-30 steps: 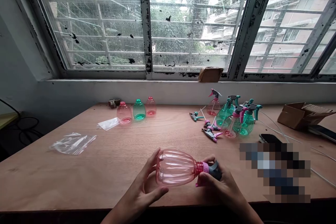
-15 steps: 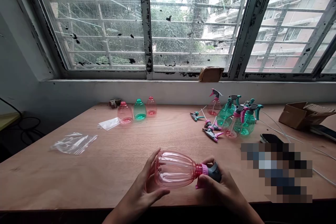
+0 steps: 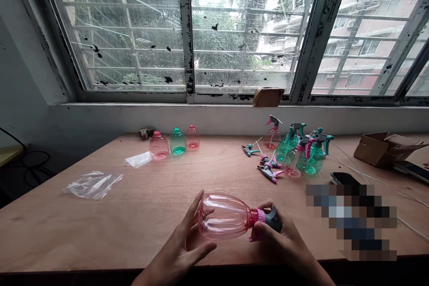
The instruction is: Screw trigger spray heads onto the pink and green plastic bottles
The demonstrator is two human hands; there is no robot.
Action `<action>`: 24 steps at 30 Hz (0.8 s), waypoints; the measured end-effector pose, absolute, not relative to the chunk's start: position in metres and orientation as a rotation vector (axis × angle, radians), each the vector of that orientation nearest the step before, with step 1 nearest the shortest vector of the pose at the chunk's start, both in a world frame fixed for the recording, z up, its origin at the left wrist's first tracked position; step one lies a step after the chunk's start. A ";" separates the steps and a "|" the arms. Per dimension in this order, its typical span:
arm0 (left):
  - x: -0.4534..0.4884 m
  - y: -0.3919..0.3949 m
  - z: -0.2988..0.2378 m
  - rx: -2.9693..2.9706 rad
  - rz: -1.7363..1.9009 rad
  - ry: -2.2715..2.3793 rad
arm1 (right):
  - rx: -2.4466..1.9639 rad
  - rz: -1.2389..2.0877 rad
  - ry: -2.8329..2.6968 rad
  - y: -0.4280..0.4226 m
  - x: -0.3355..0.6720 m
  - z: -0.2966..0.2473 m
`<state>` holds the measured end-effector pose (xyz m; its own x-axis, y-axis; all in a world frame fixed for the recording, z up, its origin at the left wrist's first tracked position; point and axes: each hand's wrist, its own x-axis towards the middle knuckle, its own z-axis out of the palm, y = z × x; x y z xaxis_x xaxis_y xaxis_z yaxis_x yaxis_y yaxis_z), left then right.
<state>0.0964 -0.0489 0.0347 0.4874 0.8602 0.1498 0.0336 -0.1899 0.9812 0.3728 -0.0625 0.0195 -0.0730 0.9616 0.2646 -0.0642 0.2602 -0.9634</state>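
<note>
A clear pink spray bottle [image 3: 224, 216] lies sideways in the air above the near part of the table, its base to the left. My right hand [image 3: 276, 230] grips its pink collar and dark grey spray head [image 3: 273, 219] at the neck. Around the rounded base, my left hand [image 3: 187, 232] cups the bottle, thumb below and fingers behind it. Loose pink spray heads [image 3: 269, 172] and a green spray head [image 3: 250, 149] lie on the table beyond my right hand. Behind them stand several spray bottles with heads on, among them a green spray bottle [image 3: 314, 159].
At the far left stand two pink bottles [image 3: 159, 146] and a green bottle [image 3: 178, 142], all without heads. Plastic bags [image 3: 95, 185] lie nearer. On the right are a cardboard box [image 3: 377, 152], a phone [image 3: 345, 178], cables and a blurred patch. The wooden table [image 3: 134, 228] meets a windowed wall.
The bottle and both hands hold nearly the same pose. The view has shifted very slightly.
</note>
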 end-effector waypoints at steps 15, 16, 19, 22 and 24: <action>0.098 -0.051 0.039 1.568 0.912 0.811 | -0.956 1.072 -1.345 -0.064 0.374 0.021; 0.098 -0.051 0.039 1.554 0.908 0.804 | -0.958 1.080 -1.345 -0.064 0.374 0.021; 0.099 -0.053 0.041 1.493 0.908 0.754 | -0.956 1.099 -1.352 -0.064 0.373 0.020; 0.100 -0.053 0.042 1.492 0.912 0.759 | -0.951 1.086 -1.369 -0.063 0.373 0.020; 0.100 -0.052 0.040 1.554 0.937 0.810 | -0.949 1.076 -1.365 -0.063 0.373 0.020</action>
<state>0.1001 -0.0517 0.0398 0.4548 0.8787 0.1451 0.0167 -0.1713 0.9851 0.3732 -0.0631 0.0197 -0.0768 0.9603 0.2682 -0.0362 0.2662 -0.9632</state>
